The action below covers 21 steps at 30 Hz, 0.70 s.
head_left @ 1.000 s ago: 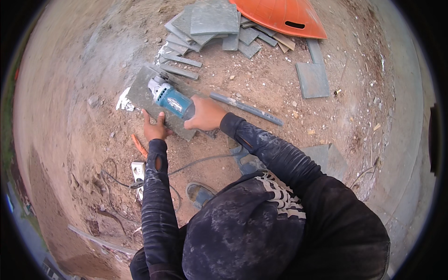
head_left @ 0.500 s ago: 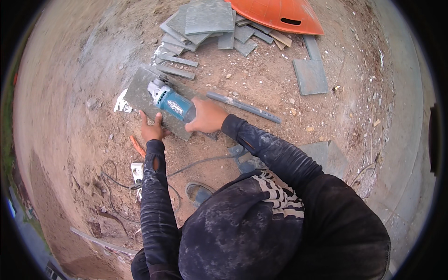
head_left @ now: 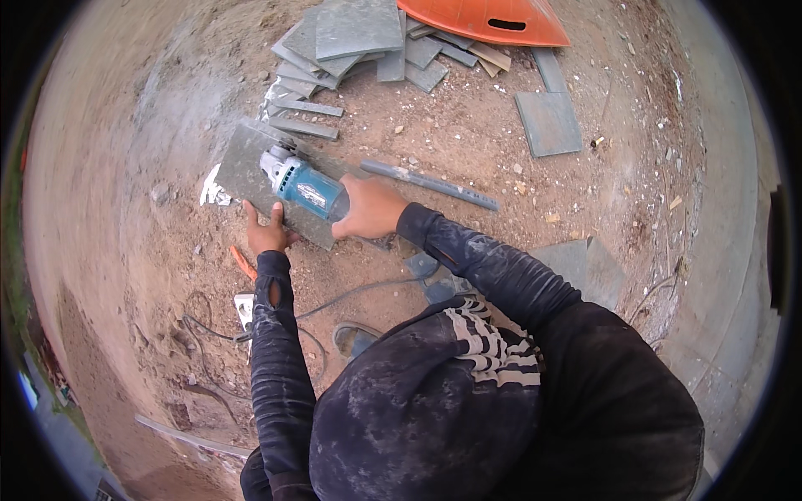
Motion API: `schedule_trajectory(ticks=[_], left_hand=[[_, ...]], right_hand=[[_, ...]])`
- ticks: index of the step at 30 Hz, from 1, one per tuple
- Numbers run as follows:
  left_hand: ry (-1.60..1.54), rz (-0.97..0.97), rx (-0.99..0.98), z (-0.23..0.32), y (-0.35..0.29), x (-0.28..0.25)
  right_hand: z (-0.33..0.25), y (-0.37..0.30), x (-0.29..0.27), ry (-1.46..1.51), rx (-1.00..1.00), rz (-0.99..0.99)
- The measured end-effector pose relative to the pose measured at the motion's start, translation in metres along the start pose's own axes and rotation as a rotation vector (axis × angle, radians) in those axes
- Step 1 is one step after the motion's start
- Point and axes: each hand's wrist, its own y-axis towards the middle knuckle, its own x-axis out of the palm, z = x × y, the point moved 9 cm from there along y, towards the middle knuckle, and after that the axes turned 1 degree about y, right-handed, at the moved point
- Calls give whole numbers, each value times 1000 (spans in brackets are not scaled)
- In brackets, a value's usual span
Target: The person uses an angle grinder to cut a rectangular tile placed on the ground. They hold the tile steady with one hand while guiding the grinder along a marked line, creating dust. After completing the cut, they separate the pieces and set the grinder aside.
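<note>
My right hand (head_left: pixel 373 205) is wrapped round the rear of a teal angle grinder (head_left: pixel 311 190) with a silver head. The grinder lies across a grey stone tile (head_left: pixel 238 159) on the ground, its head toward the tile's far side. The cutting disc is mostly hidden by the head and guard. At the near edge of that tile, my left hand (head_left: pixel 269 236) grips it, with thumb and a finger showing and the other fingers partly hidden under the edge.
Beyond the tile rises a pile of grey stone tiles (head_left: pixel 357 29) beside an orange tub (head_left: pixel 484 18). Narrow offcuts (head_left: pixel 305 128) lie nearer. A grey pipe (head_left: pixel 430 184) rests at right; another tile (head_left: pixel 549 123) lies beyond it. A white power strip (head_left: pixel 244 311) and cable (head_left: pixel 355 294) are near my left arm.
The whole view has shifted slightly. The grinder head sits a little further right over the tile, while both hands keep the same grips.
</note>
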Motion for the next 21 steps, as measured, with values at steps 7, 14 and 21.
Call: schedule_trajectory(ticks=[7, 14, 21], left_hand=[[3, 2, 1, 2, -1, 0], [2, 21, 19, 3, -2, -2], [22, 5, -4, 3, -2, 0]], right_hand=[[3, -3, 0, 13, -34, 37], [4, -10, -1, 24, -19, 14], [10, -14, 0, 31, -5, -3]])
